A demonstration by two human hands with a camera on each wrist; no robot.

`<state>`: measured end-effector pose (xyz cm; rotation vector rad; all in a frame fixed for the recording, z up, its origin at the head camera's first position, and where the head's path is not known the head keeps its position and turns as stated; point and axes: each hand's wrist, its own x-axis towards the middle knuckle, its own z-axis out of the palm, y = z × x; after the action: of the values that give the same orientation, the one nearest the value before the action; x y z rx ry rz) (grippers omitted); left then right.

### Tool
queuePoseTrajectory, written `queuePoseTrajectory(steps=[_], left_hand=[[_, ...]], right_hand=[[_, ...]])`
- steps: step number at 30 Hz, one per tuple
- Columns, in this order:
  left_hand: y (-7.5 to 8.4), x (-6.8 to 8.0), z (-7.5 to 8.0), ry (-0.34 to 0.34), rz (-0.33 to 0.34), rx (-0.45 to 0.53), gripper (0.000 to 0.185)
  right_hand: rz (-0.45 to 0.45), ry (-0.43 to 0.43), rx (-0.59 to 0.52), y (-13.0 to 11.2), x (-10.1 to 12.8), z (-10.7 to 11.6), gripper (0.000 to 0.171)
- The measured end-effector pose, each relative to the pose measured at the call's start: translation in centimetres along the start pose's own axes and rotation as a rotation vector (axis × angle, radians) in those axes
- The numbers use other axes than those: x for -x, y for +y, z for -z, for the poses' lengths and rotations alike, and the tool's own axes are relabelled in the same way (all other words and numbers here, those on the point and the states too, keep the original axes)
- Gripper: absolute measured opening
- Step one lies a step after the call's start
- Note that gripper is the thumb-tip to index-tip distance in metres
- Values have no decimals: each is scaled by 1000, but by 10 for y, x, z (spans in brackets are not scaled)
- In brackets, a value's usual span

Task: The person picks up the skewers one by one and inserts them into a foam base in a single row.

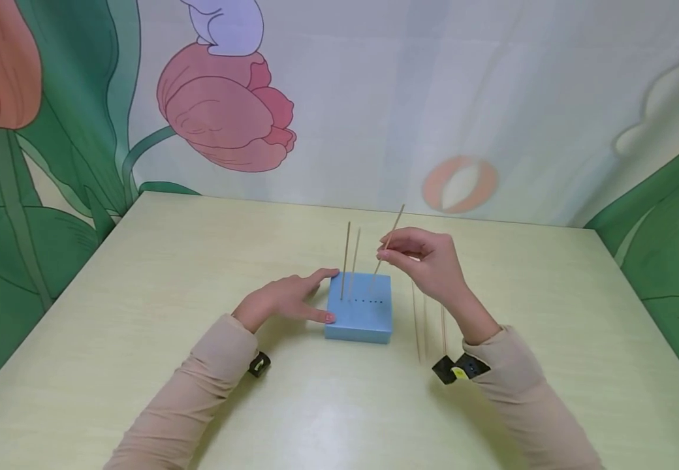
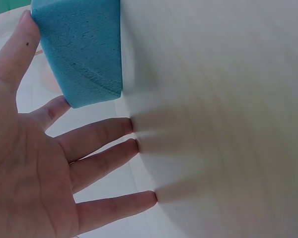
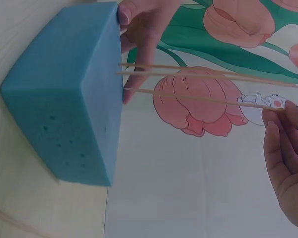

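A light blue foam block (image 1: 358, 320) lies on the table with a row of small dark holes across its top. Two thin wooden sticks stand upright in it: a darker stick (image 1: 346, 258) and a paler stick (image 1: 356, 253). My left hand (image 1: 289, 297) rests against the block's left side, thumb and index finger touching its corners; the other fingers (image 2: 102, 166) are spread straight, tips on the table. Between thumb and fingertips my right hand (image 1: 430, 264) pinches another wooden stick (image 3: 203, 99), tilted, its lower end at the block's top. Whether that end is in a hole, I cannot tell.
Several loose wooden sticks (image 1: 417, 329) lie on the table right of the block, partly under my right hand and wrist. The pale table (image 1: 210, 248) ends at a printed flower curtain (image 1: 363, 111) behind. More small holes mark the block's side (image 3: 59, 144).
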<state>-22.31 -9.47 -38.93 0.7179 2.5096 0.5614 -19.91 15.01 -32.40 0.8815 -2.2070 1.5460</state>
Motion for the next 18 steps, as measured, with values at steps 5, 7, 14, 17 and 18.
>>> queuePoseTrajectory(steps=[5, 7, 14, 17, 18], left_hand=[[0, 0, -1, -2, -4, -3, 89], [0, 1, -1, 0, -1, -5, 88], [0, 2, -1, 6, 5, -21, 87], [0, 2, -1, 3, 6, -19, 88], [0, 2, -1, 2, 5, -17, 88]], right_hand=[[16, -9, 17, 0, -2, -10, 11], [27, -19, 31, 0, -3, -14, 11], [52, -39, 70, 3, -1, -22, 10], [44, -56, 82, 5, 0, -24, 9], [41, -61, 86, 6, 0, -24, 9]])
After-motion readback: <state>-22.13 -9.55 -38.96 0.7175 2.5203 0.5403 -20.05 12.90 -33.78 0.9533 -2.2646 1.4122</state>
